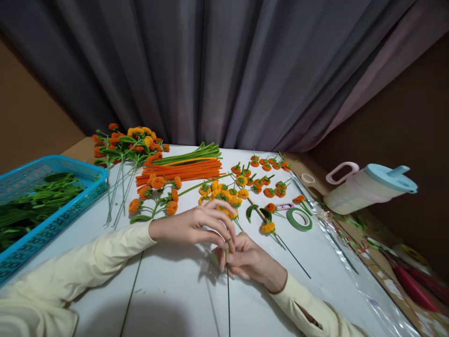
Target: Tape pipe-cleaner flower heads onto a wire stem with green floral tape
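Observation:
A thin dark green wire stem stands upright between my two hands and runs down past the lower edge of the view. My right hand pinches it between thumb and fingers near the top. From above, my left hand closes thumb and fingertips on the stem's upper end; a bit of green shows there, the rest is hidden. Just behind my hands lies a pile of yellow pipe-cleaner flower heads. On the right are a yellow flower on a stem and a roll of green floral tape.
Orange pipe cleaners and green ones lie in bundles. Finished flower stems are heaped at the back left. A blue basket holds green leaves. A tumbler stands right, near red-handled pliers. A branch of orange flowers lies left.

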A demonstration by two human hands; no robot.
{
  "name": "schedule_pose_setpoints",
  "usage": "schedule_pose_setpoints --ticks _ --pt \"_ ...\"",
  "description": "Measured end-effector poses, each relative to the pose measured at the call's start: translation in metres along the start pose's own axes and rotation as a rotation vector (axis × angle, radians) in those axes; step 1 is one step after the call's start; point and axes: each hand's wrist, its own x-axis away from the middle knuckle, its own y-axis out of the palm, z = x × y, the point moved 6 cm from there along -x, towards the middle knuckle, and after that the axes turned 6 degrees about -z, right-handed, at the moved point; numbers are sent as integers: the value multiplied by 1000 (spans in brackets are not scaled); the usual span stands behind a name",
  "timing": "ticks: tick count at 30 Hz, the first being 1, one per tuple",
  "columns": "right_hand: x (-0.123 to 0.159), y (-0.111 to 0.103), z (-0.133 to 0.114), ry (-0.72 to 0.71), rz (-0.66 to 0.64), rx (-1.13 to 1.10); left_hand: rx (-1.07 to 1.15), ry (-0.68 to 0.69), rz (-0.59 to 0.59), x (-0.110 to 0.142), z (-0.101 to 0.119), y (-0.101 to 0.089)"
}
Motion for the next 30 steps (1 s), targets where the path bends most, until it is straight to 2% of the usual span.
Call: schedule_pose_setpoints --ticks 4,8,14,18,25,30 --pt "0 -1 -2 0 11 12 -98 7 92 0 4 -2" --pt "0 -3 -5 -17 43 38 -147 -109 95 1 5 -4" --pt "0 -4 -4 -11 63 64 161 -323 62 4 -11 -6" --pt "1 -4 -6 -12 86 108 252 -427 41 5 -19 -2" --pt "8 -3 -14 17 202 336 65 -411 53 4 -14 -3" --pt "11 5 -28 11 304 633 -57 -399 77 5 -13 -4"
